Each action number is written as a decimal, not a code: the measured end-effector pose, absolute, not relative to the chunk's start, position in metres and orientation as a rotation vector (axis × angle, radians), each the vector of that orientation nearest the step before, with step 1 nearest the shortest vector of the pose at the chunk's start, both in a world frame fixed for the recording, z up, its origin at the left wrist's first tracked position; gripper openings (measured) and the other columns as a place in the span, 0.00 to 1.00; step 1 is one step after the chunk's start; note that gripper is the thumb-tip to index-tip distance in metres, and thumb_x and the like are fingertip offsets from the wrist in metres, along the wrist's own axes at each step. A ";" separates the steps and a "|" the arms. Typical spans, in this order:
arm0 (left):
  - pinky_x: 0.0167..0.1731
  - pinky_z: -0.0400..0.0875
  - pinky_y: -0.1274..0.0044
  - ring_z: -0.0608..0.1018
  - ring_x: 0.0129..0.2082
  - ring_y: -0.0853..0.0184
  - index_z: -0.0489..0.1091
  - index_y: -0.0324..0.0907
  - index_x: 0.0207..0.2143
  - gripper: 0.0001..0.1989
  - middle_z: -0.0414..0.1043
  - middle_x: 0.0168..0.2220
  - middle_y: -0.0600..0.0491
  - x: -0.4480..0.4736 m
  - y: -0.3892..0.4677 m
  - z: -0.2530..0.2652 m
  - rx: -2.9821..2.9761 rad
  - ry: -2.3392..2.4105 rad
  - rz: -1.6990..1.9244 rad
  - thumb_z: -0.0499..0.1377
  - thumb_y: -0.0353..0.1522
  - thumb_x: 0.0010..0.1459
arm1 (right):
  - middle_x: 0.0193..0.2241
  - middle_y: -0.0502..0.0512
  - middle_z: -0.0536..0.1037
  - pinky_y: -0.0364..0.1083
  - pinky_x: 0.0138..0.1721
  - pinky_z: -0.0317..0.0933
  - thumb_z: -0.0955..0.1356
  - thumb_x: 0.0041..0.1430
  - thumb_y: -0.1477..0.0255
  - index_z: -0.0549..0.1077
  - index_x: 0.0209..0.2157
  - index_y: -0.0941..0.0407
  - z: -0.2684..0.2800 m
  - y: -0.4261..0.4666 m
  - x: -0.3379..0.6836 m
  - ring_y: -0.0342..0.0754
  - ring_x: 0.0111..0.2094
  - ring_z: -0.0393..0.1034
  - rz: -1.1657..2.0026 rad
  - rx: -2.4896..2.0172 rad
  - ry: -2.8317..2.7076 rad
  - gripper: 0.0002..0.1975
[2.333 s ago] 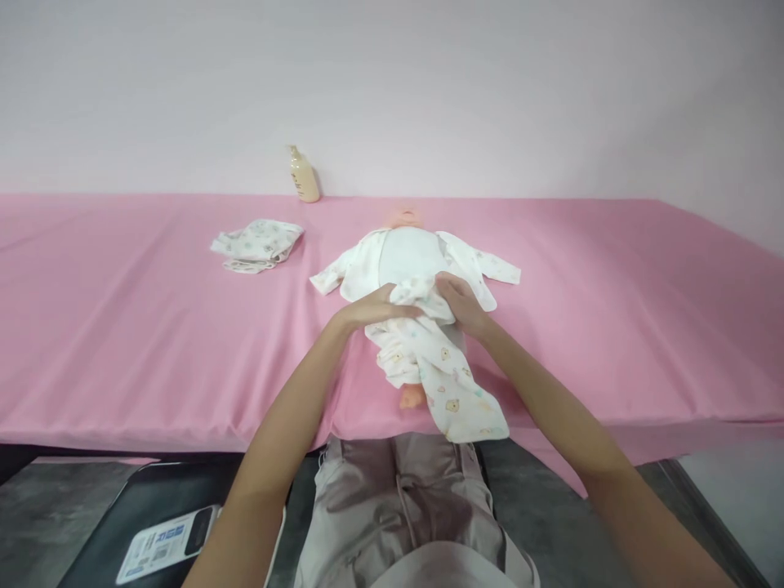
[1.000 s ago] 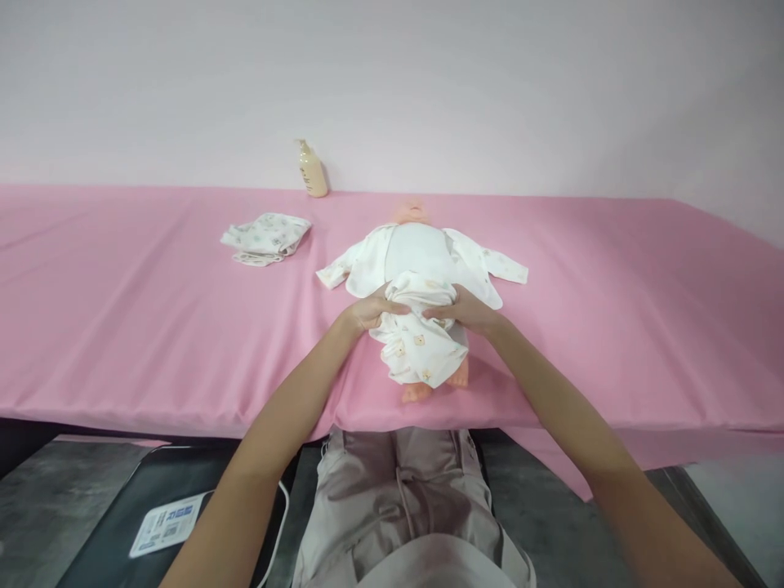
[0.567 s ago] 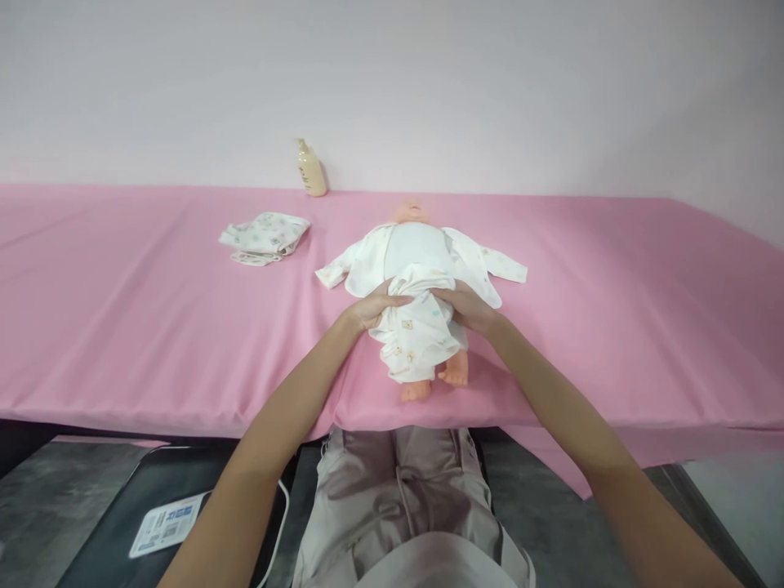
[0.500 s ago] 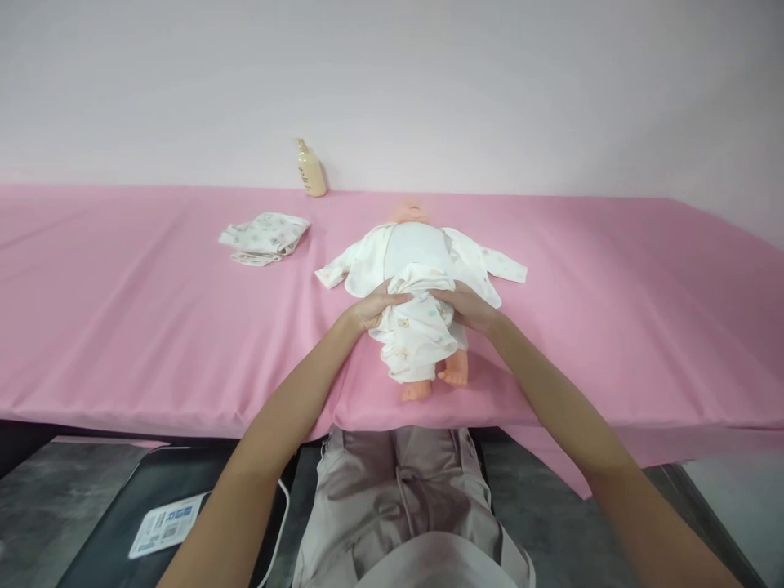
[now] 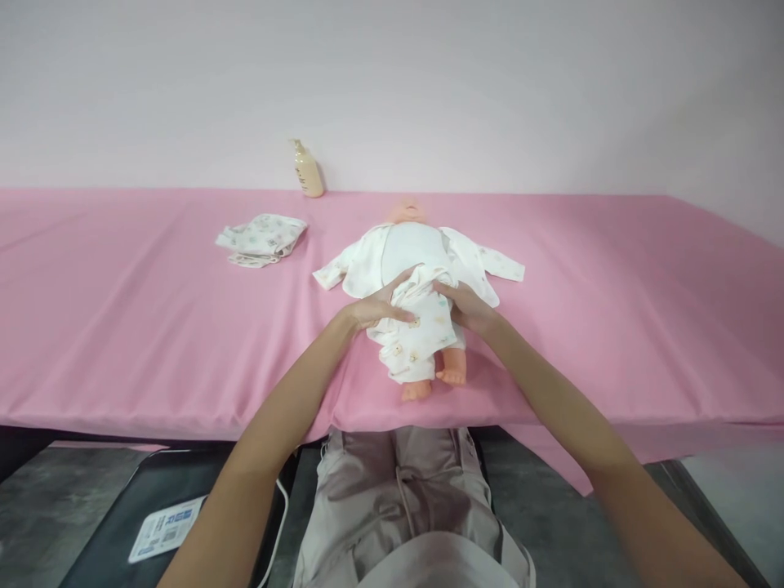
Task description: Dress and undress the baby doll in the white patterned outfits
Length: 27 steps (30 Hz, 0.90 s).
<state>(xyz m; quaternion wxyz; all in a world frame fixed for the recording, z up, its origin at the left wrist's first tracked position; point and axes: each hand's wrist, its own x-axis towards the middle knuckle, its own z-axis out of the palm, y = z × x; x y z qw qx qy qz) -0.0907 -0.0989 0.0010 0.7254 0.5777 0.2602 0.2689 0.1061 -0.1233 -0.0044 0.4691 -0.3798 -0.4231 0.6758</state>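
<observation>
A baby doll (image 5: 412, 245) lies on its back, its feet toward me, in a white patterned jacket (image 5: 366, 260) spread at both sides. White printed baby pants (image 5: 422, 327) are bunched around its hips and legs, with the bare feet (image 5: 452, 367) sticking out. My left hand (image 5: 383, 306) grips the pants at their left side, thumb lying over the print. On the other side my right hand (image 5: 464, 304) holds the bunched waist, fingers curled into the fabric. Both palms are turned inward, so the fingertips under the cloth are partly hidden.
Pink cloth (image 5: 153, 327) covers the table. A folded printed cloth (image 5: 262, 238) lies at the back left, and a pump bottle (image 5: 309, 171) stands against the wall. Below the front edge is a black seat (image 5: 147, 490) with a white label (image 5: 165, 529).
My left hand has shifted its hold, its thumb now lower on the pants and its fingers higher at the waist. The pants' front looks smoother. My right hand stays nearly in place.
</observation>
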 end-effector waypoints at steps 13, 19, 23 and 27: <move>0.47 0.72 0.68 0.76 0.48 0.57 0.58 0.44 0.59 0.38 0.72 0.51 0.44 -0.083 -0.096 -0.018 1.048 0.383 0.762 0.67 0.30 0.45 | 0.42 0.55 0.78 0.49 0.45 0.67 0.77 0.39 0.69 0.72 0.47 0.57 0.002 -0.132 0.110 0.52 0.43 0.72 1.591 -0.885 -1.475 0.30; 0.42 0.74 0.71 0.77 0.46 0.58 0.61 0.41 0.58 0.35 0.72 0.50 0.43 -0.079 -0.095 -0.018 1.008 0.411 0.778 0.66 0.33 0.46 | 0.42 0.55 0.78 0.46 0.42 0.68 0.75 0.46 0.66 0.71 0.49 0.56 0.002 -0.131 0.117 0.49 0.41 0.72 1.652 -0.919 -1.522 0.26; 0.43 0.75 0.70 0.78 0.45 0.54 0.63 0.40 0.57 0.42 0.73 0.49 0.41 -0.085 -0.093 -0.019 1.037 0.373 0.661 0.70 0.31 0.36 | 0.41 0.55 0.78 0.46 0.42 0.68 0.73 0.49 0.65 0.72 0.48 0.56 0.005 -0.132 0.117 0.49 0.41 0.72 1.721 -0.876 -1.570 0.24; 0.46 0.73 0.69 0.77 0.46 0.53 0.63 0.42 0.57 0.44 0.74 0.48 0.44 -0.092 -0.091 -0.022 1.088 0.375 0.609 0.68 0.23 0.33 | 0.40 0.56 0.78 0.46 0.40 0.68 0.74 0.46 0.64 0.72 0.47 0.58 0.004 -0.129 0.119 0.49 0.40 0.73 1.754 -0.818 -1.524 0.25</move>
